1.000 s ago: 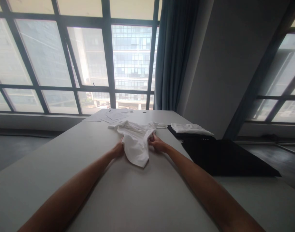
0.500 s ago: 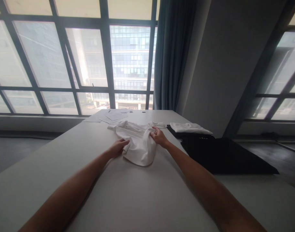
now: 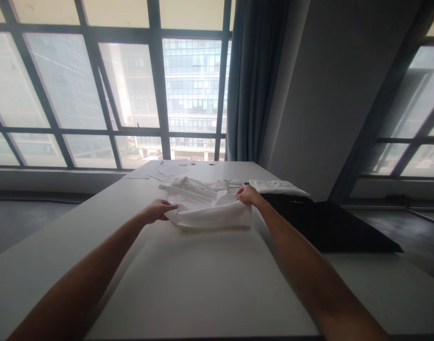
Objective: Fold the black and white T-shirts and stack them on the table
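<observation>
A white T-shirt [image 3: 210,214] lies crumpled at its far part on the white table [image 3: 203,279], its near edge stretched between my hands. My left hand [image 3: 157,210] pinches the cloth at its left side, thumb on top. At the right side my right hand [image 3: 248,195] is closed on the cloth in the same way. The near hem hangs straight and seems slightly lifted off the tabletop, with a shadow under it. The far end, which looks like sleeves and a collar, rests bunched on the table.
Right of my right hand lies black folded cloth [image 3: 330,227], with a folded white garment [image 3: 279,187] on its far end. Sheets of paper [image 3: 167,169] are spread near the table's far left edge. Behind stand windows, a blue curtain [image 3: 254,85] and a grey pillar.
My hands have moved apart, left hand to the left and right hand to the right. The T-shirt's near part, bunched and drooping before, is now pulled wide and straight.
</observation>
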Tool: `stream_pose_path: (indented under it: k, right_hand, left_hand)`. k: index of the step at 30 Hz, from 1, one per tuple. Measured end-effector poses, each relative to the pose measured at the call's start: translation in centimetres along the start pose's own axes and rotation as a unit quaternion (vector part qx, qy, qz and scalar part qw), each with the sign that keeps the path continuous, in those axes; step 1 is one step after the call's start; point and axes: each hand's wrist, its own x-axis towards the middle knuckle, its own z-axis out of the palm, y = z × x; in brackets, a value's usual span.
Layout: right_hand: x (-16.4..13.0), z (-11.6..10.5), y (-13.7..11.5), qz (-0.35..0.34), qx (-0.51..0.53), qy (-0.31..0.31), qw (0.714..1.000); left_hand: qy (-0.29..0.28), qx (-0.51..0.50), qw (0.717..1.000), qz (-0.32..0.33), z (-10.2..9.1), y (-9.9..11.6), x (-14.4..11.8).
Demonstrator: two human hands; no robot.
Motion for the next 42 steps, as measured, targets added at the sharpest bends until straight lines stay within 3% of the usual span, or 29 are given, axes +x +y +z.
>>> stream_pose_path:
  k: [4, 8, 11, 14, 19, 24, 28, 32, 34, 38, 42]
  right_hand:
    - [0.0, -0.1, 0.8, 0.052, 0.033, -0.046, 0.997]
    - [-0.3, -0.6, 1.3, 0.081, 0.039, -0.077, 0.993]
    - [-0.4, -0.9, 1.6, 0.088, 0.023, -0.079, 0.993]
    - [-0.4, -0.8, 2.1, 0.1, 0.017, -0.087, 0.991]
    - [-0.2, -0.8, 2.8, 0.105, 0.032, -0.094, 0.989]
    - [-0.2, -0.8, 2.8, 0.099, 0.041, -0.066, 0.992]
    - [0.1, -1.1, 2.6, 0.067, 0.04, -0.004, 0.997]
    - [0.3, -1.5, 2.2, -0.014, 0.101, 0.153, 0.983]
    - [0.2, -1.6, 2.0, -0.021, 0.155, 0.172, 0.973]
    - [0.0, -1.4, 2.2, -0.01, 0.175, 0.117, 0.978]
    - [0.3, -1.0, 3.3, 0.051, 0.134, 0.025, 0.989]
  left_hand:
    - [0.044, 0.041, 0.998, 0.014, -2.2, 0.5, -1.6]
    - [0.032, 0.064, 0.99, 0.119, -3.2, 1.1, -2.5]
    - [-0.022, 0.137, 0.975, 0.171, -2.4, 0.5, -3.0]
    - [-0.044, 0.289, 0.938, 0.186, -0.5, -0.8, -3.1]
    - [0.013, 0.437, 0.886, 0.156, 1.8, -2.2, -2.6]
    - [0.056, 0.439, 0.879, 0.178, 0.8, -1.4, -2.0]
    - [0.165, 0.409, 0.865, 0.239, -0.7, 0.8, -2.7]
    - [0.338, 0.355, 0.801, 0.343, -2.8, 3.1, -4.3]
    - [0.367, 0.326, 0.787, 0.374, -4.1, 3.4, -4.9]
    - [0.302, 0.274, 0.842, 0.353, -6.2, 2.6, -5.2]
    - [0.228, 0.217, 0.891, 0.326, -7.0, 1.7, -4.6]
